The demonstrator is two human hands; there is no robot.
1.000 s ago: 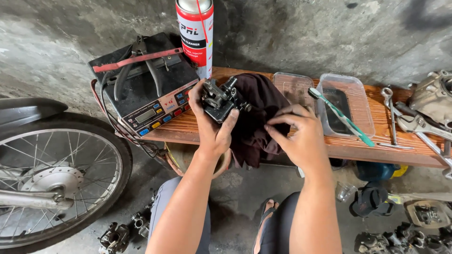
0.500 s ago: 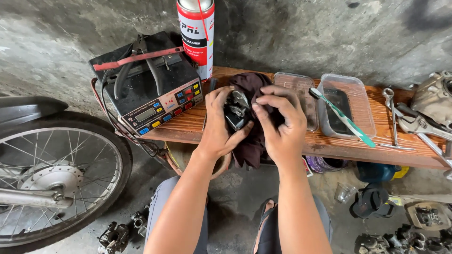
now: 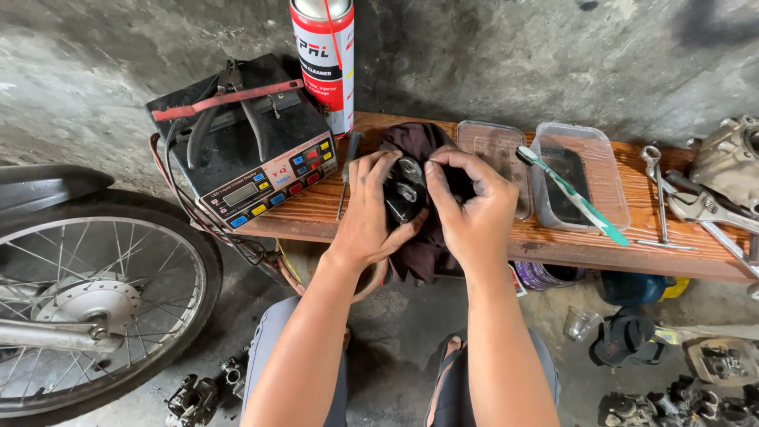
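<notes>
A small dark metal engine part, black with bright bits showing, sat above the middle of the wooden bench, half wrapped in a dark maroon rag. The left hand was clamped round it from nine o'clock; the right hand pinched rag against it from three o'clock. It looked like wiping in hand; the next move would call for turning the part to a fresh face. At ten o'clock stood a battery charger, at twelve a spray can, at three a toothbrush lying across a clear tray.
</notes>
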